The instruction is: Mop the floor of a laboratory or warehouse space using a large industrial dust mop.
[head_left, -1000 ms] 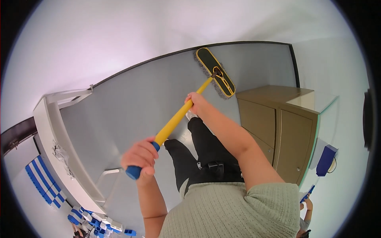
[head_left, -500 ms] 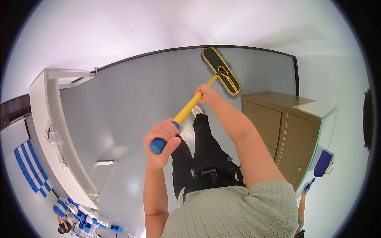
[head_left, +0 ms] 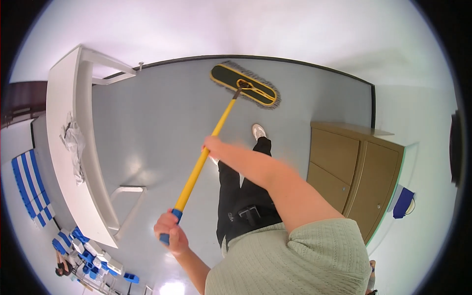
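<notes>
A dust mop [head_left: 244,85] with a long yellow handle lies with its flat head on the grey floor, near the black skirting of the far wall. Its head is dark green with yellow edging and a grey fringe, slanting down to the right. My left hand [head_left: 171,232] wraps round the blue grip at the handle's near end. Further up, my right hand [head_left: 212,146] is closed round the yellow shaft, with the right forearm stretched across my body. One of my light shoes [head_left: 258,131] stands right of the shaft; the other is mostly hidden behind my right hand.
Left stands a white table [head_left: 73,123] with a crumpled clear plastic bag [head_left: 74,147] on it. A brown cabinet [head_left: 334,167] is at the right. Blue and white bins [head_left: 93,255] and a person [head_left: 63,265] are at the lower left; another person shows partly at the lower right.
The mop head has swung left and turned from steep to flatter. Both hands moved left and down with the handle. My right foot has come forward, and the person at right has lowered an arm.
</notes>
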Demonstrator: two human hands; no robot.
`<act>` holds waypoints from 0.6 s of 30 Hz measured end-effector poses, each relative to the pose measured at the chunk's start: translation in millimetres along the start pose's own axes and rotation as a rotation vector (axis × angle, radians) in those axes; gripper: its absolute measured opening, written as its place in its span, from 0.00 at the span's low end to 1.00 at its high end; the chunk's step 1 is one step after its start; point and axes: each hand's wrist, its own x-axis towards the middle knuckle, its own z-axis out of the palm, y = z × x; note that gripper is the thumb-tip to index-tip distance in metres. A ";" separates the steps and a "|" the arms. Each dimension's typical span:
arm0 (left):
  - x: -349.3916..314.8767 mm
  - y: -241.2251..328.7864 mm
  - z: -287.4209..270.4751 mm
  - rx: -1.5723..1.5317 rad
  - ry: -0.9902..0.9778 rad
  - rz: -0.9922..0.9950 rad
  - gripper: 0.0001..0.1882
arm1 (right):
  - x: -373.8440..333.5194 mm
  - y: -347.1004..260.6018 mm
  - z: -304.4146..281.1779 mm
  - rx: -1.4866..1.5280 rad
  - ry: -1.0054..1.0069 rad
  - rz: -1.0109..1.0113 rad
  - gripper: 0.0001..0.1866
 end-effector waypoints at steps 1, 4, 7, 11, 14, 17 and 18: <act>-13.8 8.2 -17.7 -0.003 0.010 0.007 0.10 | -3.2 5.5 33.4 -0.072 0.014 -0.231 0.02; -53.2 37.2 -61.9 0.099 0.152 -0.002 0.11 | -22.6 -29.1 128.1 -0.008 -0.171 0.056 0.01; -73.8 77.4 -87.9 0.152 0.267 0.014 0.13 | -42.3 -123.2 173.3 0.059 -0.385 0.352 0.01; -72.8 134.1 -65.7 0.308 0.334 0.057 0.13 | -30.4 -271.4 158.8 0.953 0.045 1.408 0.05; -48.8 142.4 -43.5 0.374 0.248 0.091 0.16 | -15.4 -283.7 126.7 1.091 -0.001 1.403 0.06; -30.4 152.9 -26.4 0.405 0.195 0.134 0.19 | 1.7 -315.5 93.6 1.109 -0.050 1.455 0.07; -20.6 156.6 -20.7 0.372 0.179 0.161 0.20 | 13.7 -326.2 77.3 1.076 -0.056 1.484 0.08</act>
